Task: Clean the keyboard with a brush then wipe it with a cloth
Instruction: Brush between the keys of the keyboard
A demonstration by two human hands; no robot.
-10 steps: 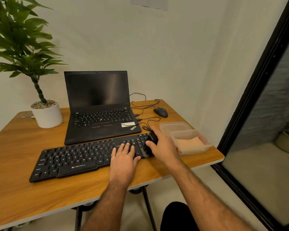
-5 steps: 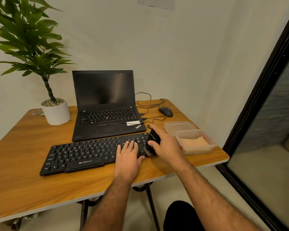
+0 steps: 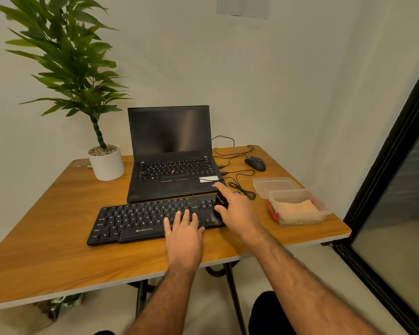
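Brushing the right end of the keyboard, cloth waiting in its box.

The desk (image 3: pixel 58 250) fills mid-frame; the keyboard (image 3: pixel 143 221) lies long axis left-to-right at centre. The left hand (image 3: pixel 184 235) rests flat with straight fingers on its lower right keys, while the right hand (image 3: pixel 240 213) grips a black brush (image 3: pixel 221 201) over its right end. Right of centre, just beyond the right hand, a clear container (image 3: pixel 322 206) holds the folded cloth (image 3: pixel 298 209); behind it lies its lid (image 3: pixel 276 186).

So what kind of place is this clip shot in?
Probably a small home or office workspace: a wooden desk holds an open black laptop, a black external keyboard and a potted green plant.
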